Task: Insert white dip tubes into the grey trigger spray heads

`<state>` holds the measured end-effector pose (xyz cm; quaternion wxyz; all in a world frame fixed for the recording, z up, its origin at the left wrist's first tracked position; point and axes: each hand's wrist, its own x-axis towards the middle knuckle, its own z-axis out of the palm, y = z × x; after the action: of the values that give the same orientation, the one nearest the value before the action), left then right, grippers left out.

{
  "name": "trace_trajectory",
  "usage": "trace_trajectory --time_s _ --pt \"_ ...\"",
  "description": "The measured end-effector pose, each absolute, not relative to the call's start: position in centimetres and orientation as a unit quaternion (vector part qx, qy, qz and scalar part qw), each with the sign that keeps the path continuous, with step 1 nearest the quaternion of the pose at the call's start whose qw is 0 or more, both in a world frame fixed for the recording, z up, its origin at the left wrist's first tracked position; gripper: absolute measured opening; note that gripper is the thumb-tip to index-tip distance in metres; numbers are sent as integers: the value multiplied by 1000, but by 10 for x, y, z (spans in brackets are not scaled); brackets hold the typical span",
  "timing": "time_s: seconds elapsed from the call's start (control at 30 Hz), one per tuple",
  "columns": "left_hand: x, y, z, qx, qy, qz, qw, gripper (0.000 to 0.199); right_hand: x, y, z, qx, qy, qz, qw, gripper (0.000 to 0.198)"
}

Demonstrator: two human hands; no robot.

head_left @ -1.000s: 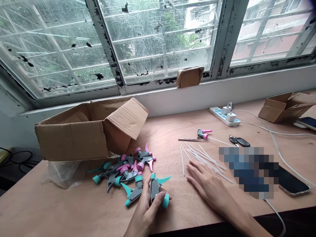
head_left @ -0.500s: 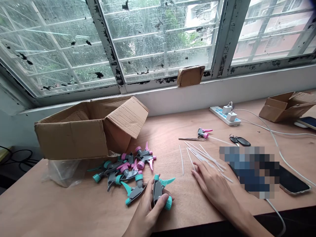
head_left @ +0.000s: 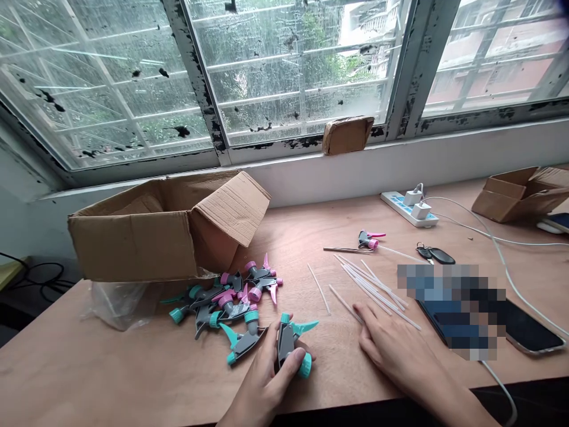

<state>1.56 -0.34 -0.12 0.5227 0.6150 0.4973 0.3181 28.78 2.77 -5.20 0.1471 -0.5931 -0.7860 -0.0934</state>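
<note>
My left hand is wrapped round a grey and teal trigger sprayer head, its teal trigger pointing right and its ribbed collar low. Beside that hand lies another teal and grey sprayer head, part of a heap of sprayer heads in teal, pink and grey. My right hand rests low over the table, its fingertips closed on the near end of a thin white plastic tube. A loose white tube lies to the left of it, and several more tubes are bunched behind.
An open cardboard box stands at the left, with a clear plastic bag under its edge. Farther back are a pink sprayer head with a tube, a metal rod, keys and a power strip. Phones lie right.
The white tube at my right fingertips has turned and come nearer to me, apart from the bunch. The left hand still holds its sprayer head. The view has shifted slightly.
</note>
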Motion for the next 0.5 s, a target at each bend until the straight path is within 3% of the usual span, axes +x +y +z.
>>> trace_trajectory --time_s 0.17,0.37,0.5 --pt "18 -4 1 586 504 350 528 63 292 28 -50 -607 -766 -3 212 29" --pt "16 -2 -17 570 478 385 546 103 287 33 -51 -570 -766 61 292 36" --pt "15 1 -31 555 463 410 556 114 285 33 -47 -533 -791 86 288 35"
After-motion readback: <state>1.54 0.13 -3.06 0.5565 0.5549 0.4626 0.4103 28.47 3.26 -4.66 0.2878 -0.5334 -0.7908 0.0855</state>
